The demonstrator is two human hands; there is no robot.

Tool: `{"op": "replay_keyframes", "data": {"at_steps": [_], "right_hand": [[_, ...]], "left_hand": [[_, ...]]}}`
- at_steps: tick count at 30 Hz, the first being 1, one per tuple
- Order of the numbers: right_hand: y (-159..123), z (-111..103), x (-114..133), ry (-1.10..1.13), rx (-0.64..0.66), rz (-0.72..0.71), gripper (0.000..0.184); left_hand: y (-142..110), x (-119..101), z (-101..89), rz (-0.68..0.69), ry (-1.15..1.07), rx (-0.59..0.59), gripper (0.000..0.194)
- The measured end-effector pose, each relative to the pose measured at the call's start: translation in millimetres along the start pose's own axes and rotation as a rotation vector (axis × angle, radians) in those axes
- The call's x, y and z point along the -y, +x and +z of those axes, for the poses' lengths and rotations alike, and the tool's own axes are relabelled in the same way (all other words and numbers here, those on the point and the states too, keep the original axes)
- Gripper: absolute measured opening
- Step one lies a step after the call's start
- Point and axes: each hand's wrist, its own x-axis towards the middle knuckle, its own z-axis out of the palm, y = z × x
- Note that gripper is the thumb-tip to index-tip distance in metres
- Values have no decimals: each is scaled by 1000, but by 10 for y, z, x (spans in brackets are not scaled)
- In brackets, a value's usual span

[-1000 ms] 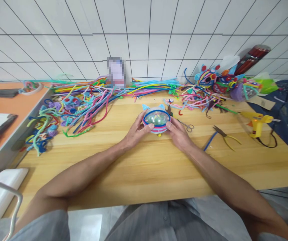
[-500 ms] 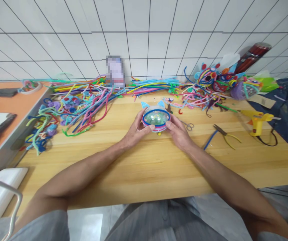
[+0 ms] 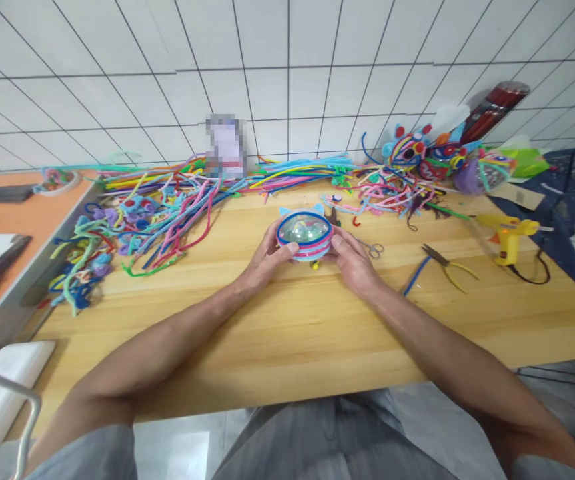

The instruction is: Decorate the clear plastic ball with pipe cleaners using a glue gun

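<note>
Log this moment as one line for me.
left hand: holding clear-domed craft | right hand: holding same craft, opposite side | wooden table: scissors, pliers, yellow glue gun, none in hand

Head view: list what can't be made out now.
Domed piece, underside: head view, hidden by its own upper side.
Left hand, some fingers: head view, behind the piece.
Scissors, tips: head view, hidden near the right hand.
Propped object, front: head view, pixelated.
White slab: head view, left edge cuts it.
</note>
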Motion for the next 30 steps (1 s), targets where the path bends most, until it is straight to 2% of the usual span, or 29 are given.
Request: {"op": "replay_keyframes", "data": {"at_steps": [10,16,25,30], "right_hand": [[17,-37,-21,29,-31,76,64],[18,-12,7,47,-72,84,56],[45,-28,-29,90,-52,103,44],[48,-32,-20,116,-45,124,50]], "left_hand": [[-8,64,-20,10,-4,28,82],[-7,-21,26,85,80,16,83],[-5,-16,45,97,92,23,91],[-14,-50,51,105,93,19,92]]}}
